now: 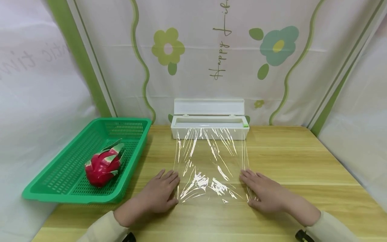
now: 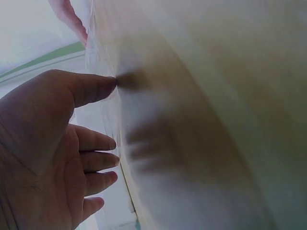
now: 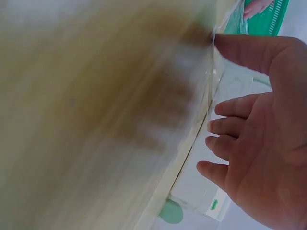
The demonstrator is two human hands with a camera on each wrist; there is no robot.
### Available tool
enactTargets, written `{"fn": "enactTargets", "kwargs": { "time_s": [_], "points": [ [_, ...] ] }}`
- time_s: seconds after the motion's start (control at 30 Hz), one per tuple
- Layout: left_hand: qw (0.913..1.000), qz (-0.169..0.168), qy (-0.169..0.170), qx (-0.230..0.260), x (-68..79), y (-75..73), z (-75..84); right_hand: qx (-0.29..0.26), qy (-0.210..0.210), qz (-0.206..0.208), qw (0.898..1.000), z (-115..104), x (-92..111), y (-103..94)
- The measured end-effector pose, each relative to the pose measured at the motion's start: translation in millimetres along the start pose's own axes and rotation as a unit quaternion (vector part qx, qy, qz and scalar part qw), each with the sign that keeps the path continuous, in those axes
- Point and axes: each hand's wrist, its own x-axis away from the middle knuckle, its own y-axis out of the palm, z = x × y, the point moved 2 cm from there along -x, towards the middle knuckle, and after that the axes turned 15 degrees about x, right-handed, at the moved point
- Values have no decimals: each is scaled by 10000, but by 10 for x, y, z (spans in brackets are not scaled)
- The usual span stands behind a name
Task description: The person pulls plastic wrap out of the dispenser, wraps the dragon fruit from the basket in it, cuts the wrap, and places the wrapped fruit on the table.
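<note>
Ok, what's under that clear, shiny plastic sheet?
The pale wooden tabletop and, farther back, the front of the long white box show through the sheet. Glare and the fingers at its edges hide parts.

There is one basket (image 1: 72, 198), fruit (image 1: 103, 167), dispenser (image 1: 208, 117) and film (image 1: 199, 181).

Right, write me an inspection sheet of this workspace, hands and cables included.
Surface: light wood-grain tabletop
Job's things: clear, shiny film drawn from a white rectangular box, lid raised
Clutter: green perforated plastic basket at left, holding a red dragon fruit
Hands: left hand and right hand at the film's opposite side edges
Cables: nothing seen
Surroundings: white flower-print curtain behind
</note>
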Motion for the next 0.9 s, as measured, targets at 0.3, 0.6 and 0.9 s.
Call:
{"fn": "enactTargets", "kwargs": {
  "time_s": [0.3,0.6,0.9],
  "points": [
    [9994,-216,-208,182,-6,-37,-41,-285,178,-268,9991,114,-7,12],
    [9983,-336,-394,277,-1,-34,-74,-332,223,-465,9981,186,-21,30],
    [9980,-362,-417,298,15,-38,-71,-226,81,-720,9971,219,-37,55]
  ]
}}
